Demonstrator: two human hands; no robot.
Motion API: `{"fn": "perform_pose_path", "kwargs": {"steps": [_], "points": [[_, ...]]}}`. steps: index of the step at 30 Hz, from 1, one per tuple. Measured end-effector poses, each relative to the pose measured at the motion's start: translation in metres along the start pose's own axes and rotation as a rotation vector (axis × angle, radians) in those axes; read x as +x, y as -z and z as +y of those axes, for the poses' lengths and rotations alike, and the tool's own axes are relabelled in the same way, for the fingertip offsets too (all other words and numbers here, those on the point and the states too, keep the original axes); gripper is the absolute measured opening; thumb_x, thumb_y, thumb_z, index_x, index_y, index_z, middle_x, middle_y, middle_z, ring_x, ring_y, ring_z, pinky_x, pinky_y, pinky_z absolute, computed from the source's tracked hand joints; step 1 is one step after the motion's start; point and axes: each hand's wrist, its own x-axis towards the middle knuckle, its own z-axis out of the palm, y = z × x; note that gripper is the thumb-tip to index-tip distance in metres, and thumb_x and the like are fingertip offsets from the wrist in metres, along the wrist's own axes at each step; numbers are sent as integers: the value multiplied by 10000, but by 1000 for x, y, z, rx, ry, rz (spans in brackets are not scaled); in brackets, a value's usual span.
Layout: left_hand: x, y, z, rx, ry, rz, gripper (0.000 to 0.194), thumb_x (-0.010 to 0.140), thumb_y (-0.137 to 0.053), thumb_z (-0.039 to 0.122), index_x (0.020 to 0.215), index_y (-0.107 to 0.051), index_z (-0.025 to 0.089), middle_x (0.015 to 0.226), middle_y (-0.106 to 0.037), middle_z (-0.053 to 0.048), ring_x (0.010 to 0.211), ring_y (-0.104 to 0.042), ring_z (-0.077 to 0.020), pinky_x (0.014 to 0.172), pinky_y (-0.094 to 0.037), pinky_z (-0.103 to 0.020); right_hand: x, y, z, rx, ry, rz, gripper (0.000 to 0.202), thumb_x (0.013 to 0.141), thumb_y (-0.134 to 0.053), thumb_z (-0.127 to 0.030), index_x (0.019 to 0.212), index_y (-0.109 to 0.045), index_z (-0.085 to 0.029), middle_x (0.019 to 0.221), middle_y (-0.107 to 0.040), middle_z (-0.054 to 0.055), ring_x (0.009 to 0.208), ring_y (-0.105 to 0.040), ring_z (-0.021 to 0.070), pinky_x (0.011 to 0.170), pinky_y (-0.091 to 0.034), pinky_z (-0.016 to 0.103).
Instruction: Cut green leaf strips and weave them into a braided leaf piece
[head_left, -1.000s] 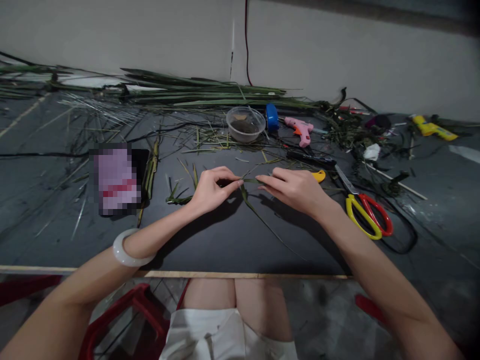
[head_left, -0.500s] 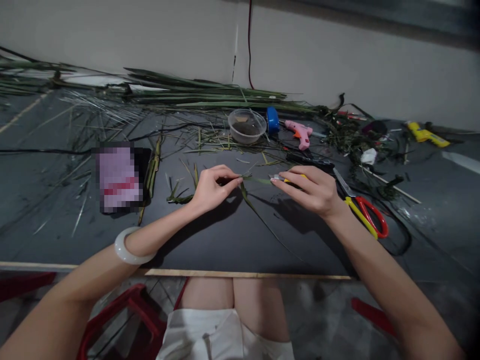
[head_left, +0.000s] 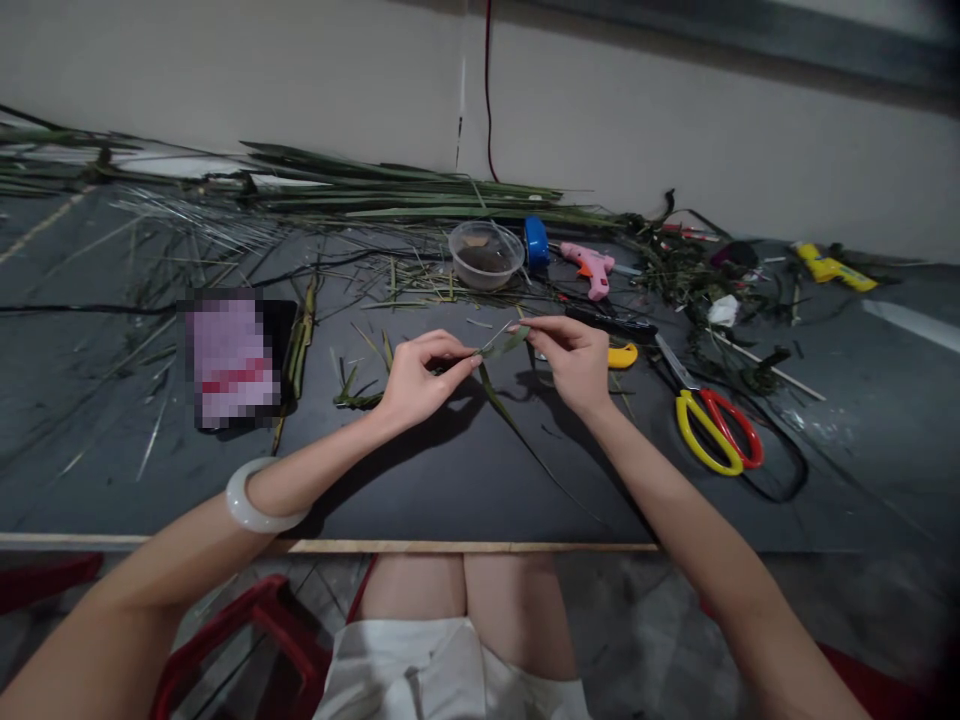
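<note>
1. At the near side, below the wood-trimmed edge of the grey tabletop point(head_left: 450, 490), stands a red plastic stool point(head_left: 289, 625).
2. Over the tabletop, the left hand point(head_left: 424, 378), a white bangle point(head_left: 238, 497) on its forearm, pinches a green leaf strip point(head_left: 514, 344) between thumb and fingertips; a long, thin tail trails nearer and rightward.
3. The right hand point(head_left: 576, 362) pinches the strip's other end, thumb and fingers together.
4. Just right of that hand lies a yellow-handled cutter point(head_left: 622, 356); farther right, scissors point(head_left: 688, 388) with yellow and red handles.
5. Beyond, a clear plastic tub point(head_left: 486, 265) sits beside a blue object point(head_left: 536, 242) and a pink glue gun point(head_left: 592, 268).
6. Long green leaves point(head_left: 420, 190) lie along the wall.
</note>
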Motion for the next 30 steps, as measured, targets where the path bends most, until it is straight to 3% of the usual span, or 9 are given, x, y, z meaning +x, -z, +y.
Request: {"fn": "perform_pose_path", "kwargs": {"steps": [2, 5, 8, 11, 15, 19, 22, 26, 30], "points": [[0, 0, 0, -2, -6, 17, 139, 725, -667, 286, 686, -694, 155, 695, -632, -35, 638, -573, -123, 587, -444, -248, 0, -7, -1, 272, -192, -64, 199, 686, -710, -368, 809, -656, -221, 745, -708, 1, 743, -676, 163, 792, -532, 347], [-1, 0, 0, -18, -11, 31, 144, 724, -670, 289, 686, -694, 152, 691, -626, -33, 630, -568, -117, 576, -439, -239, -2, -14, 1, 521, -411, -46, 347, 568, -788, -401, 778, -580, -219, 725, -702, -24, 680, -664, 132, 719, -552, 305], [-2, -1, 1, -28, -18, 34, 140, 733, -666, 280, 694, -697, 149, 693, -626, -35, 631, -567, -113, 573, -437, -231, -5, -19, 1, 587, -564, -45, 383, 492, -828, -379, 720, -578, -201, 664, -682, -30, 582, -631, 107, 568, -537, 234], [-2, -1, 1, -19, -18, 33, 142, 735, -665, 283, 700, -698, 150, 703, -633, -38, 631, -569, -112, 567, -436, -227, -9, -23, -1, 589, -616, -86, 342, 486, -831, -362, 692, -624, -184, 608, -653, -37, 509, -590, 88, 506, -520, 214], [-2, -1, 0, -13, 1, 15, 162, 731, -665, 303, 704, -698, 147, 710, -634, -39, 621, -573, -109, 554, -443, -219, -13, -25, -4, 561, -598, -170, 306, 517, -814, -359, 705, -666, -167, 588, -640, -26, 527, -587, 91, 521, -521, 220], [-2, -2, -1, -3, 7, 0, 168, 732, -661, 307, 707, -700, 145, 701, -631, -37, 619, -575, -111, 558, -450, -221, -16, -24, -4, 503, -532, -153, 303, 512, -813, -360, 700, -665, -174, 590, -641, -27, 533, -588, 100, 534, -526, 237], [-2, -3, -2, 10, -5, -4, 154, 737, -656, 294, 714, -705, 150, 697, -634, -37, 624, -578, -114, 569, -453, -227, -19, -21, -4, 384, -406, -191, 255, 592, -765, -395, 710, -679, -186, 639, -644, -10, 571, -599, 115, 608, -545, 280], [-2, -2, -3, 17, -7, 5, 152, 733, -659, 288, 717, -707, 144, 693, -636, -36, 615, -576, -112, 568, -450, -229, -22, -17, -7, 242, -170, -250, 210, 678, -712, -388, 786, -694, -209, 847, -639, 26, 764, -620, 144, 735, -541, 311], [-1, -2, -4, 11, -8, 7, 155, 730, -662, 287, 724, -709, 140, 691, -633, -38, 608, -567, -110, 563, -445, -228, -25, -18, -7, 149, -93, -229, 195, 677, -727, -349, 817, -686, -219, 875, -622, 30, 849, -606, 157, 761, -535, 308]]}}
